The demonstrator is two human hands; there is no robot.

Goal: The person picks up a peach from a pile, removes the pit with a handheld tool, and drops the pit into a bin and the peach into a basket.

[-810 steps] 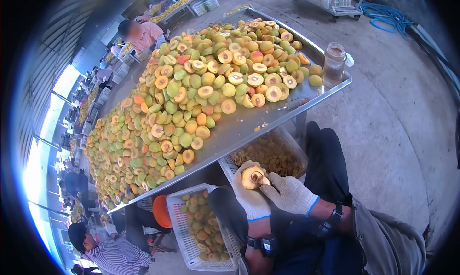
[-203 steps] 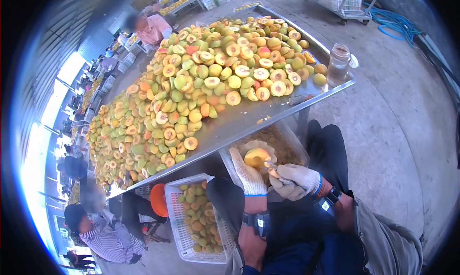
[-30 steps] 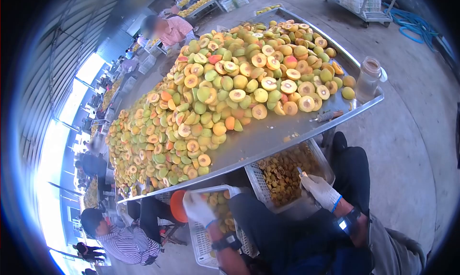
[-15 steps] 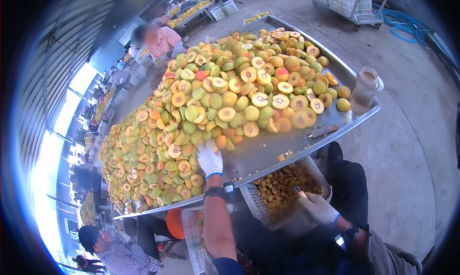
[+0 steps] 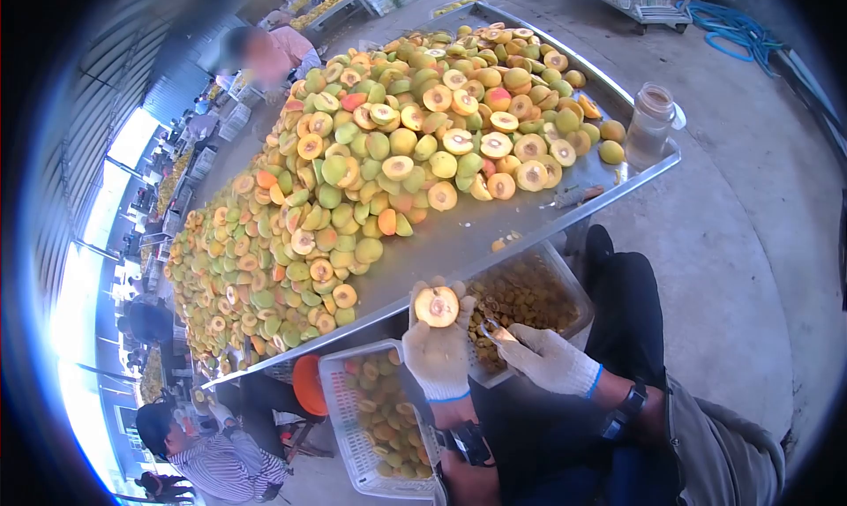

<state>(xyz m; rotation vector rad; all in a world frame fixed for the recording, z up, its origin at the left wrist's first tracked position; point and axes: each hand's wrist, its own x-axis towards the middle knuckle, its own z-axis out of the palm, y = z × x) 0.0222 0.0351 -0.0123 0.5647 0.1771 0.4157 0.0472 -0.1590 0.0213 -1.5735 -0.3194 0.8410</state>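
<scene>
In the head view, my left hand [image 5: 438, 356], in a white knit glove, holds up a halved peach [image 5: 437, 307]. Its cut face shows the brown pit area in the middle. Close by on the right, my gloved right hand [image 5: 556, 362] is closed around a small pitting tool [image 5: 496, 331] with a curved metal loop, pointing towards the peach half. Both hands are in front of the metal table [image 5: 423, 263], above the crates. A large heap of halved peaches [image 5: 353, 179] covers much of that table.
Below the table edge, one crate [image 5: 578, 285] holds brown pits and another crate [image 5: 340, 431] holds peach halves. On the table stand a clear jar [image 5: 651, 122] and a small handled tool [image 5: 578, 195]. A co-worker in stripes [image 5: 221, 457] sits left, beside an orange bucket [image 5: 309, 384].
My left hand has come back from the heap with a peach half and now holds it over the crates. My right hand has moved left, bringing the tool near it.
</scene>
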